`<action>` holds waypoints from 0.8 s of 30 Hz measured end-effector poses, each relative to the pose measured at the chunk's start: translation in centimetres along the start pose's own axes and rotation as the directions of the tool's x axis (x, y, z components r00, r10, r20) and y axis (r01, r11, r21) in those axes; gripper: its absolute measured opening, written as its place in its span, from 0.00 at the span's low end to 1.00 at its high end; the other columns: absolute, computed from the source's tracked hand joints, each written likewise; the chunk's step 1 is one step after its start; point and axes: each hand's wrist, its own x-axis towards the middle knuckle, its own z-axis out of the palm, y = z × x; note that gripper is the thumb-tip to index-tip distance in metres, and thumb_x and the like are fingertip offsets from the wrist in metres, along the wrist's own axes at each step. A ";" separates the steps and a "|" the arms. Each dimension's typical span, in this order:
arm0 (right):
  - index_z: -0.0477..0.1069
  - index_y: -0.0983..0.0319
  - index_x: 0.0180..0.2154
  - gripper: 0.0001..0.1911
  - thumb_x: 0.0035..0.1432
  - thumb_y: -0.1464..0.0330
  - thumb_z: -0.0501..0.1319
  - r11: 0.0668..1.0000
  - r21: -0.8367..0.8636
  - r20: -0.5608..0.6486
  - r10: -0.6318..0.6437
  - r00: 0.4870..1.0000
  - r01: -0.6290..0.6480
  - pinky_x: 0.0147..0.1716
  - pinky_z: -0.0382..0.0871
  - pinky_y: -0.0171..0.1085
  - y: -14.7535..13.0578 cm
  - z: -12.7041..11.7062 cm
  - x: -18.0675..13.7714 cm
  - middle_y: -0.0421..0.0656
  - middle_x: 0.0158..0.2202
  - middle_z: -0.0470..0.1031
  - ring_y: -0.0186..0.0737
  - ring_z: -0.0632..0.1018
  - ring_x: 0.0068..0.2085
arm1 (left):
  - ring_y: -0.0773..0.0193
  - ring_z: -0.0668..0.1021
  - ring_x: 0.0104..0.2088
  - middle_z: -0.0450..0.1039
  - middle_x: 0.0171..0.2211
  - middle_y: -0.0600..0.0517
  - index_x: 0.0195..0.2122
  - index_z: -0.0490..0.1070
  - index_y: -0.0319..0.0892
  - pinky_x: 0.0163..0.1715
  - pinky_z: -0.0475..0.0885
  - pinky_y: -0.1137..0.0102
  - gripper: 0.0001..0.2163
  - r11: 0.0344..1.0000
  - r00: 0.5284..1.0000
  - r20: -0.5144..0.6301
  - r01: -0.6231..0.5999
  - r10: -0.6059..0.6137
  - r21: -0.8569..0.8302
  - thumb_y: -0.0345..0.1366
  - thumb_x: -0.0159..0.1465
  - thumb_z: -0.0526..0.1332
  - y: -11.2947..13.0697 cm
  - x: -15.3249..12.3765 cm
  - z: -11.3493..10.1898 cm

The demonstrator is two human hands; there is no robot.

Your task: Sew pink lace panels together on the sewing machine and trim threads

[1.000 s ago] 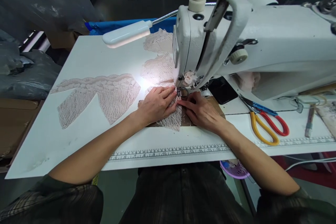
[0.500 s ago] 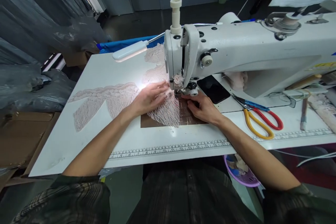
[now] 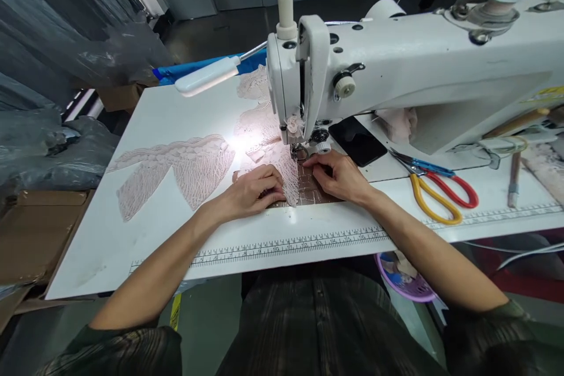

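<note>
**Risk: lace piece [image 3: 290, 176] skewing, fingertip near the presser foot [image 3: 295, 154]**

Lace sits on the brown mat [image 3: 309, 192], upper end at the foot of the sewing machine [image 3: 282, 85]. Left hand [image 3: 256, 189] curled at lace's left edge; can't tell if it's pinching. Right hand [image 3: 339, 175] has index extended just beside the foot, other fingers bent; grip can't be told. Uneven tension could bunch the openwork. A forward slip could put that index under the foot.

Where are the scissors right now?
In the head view, the scissors lie on the white table, right of the right hand and beside the black phone.
</note>
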 end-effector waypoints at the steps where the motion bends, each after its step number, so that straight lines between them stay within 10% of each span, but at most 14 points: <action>1: 0.77 0.63 0.36 0.13 0.55 0.78 0.55 1.000 0.016 0.023 -0.015 1.000 0.014 0.34 0.70 0.36 -0.2 -0.1 0.0 0.43 0.34 0.77 0.35 0.75 0.32 | 0.63 0.76 0.39 0.73 0.38 0.46 0.36 0.75 0.38 0.36 0.75 0.69 0.10 1.000 1.000 -0.009 0.009 -0.009 -0.013 0.37 0.70 0.57 -0.1 0.0 0.1; 9: 0.70 0.62 0.40 0.12 0.57 0.63 0.65 0.973 0.114 0.319 -0.228 0.920 0.202 0.36 0.68 0.38 -1.5 0.1 -0.6 0.44 0.37 0.72 0.39 0.73 0.36 | 0.64 0.77 0.39 0.73 0.39 0.47 0.34 0.75 0.38 0.35 0.74 0.70 0.10 0.993 0.993 -0.070 0.093 -0.097 -0.068 0.36 0.70 0.58 0.2 -0.1 0.4; 24: 0.70 0.62 0.38 0.05 0.64 0.68 0.58 0.971 0.152 0.269 -0.218 0.938 0.182 0.38 0.69 0.37 -1.5 0.3 -0.6 0.44 0.37 0.73 0.37 0.74 0.37 | 0.60 0.80 0.48 0.77 0.47 0.42 0.46 0.74 0.37 0.46 0.81 0.64 0.11 0.986 0.958 -0.239 -0.143 0.159 0.083 0.36 0.65 0.65 0.5 0.7 1.1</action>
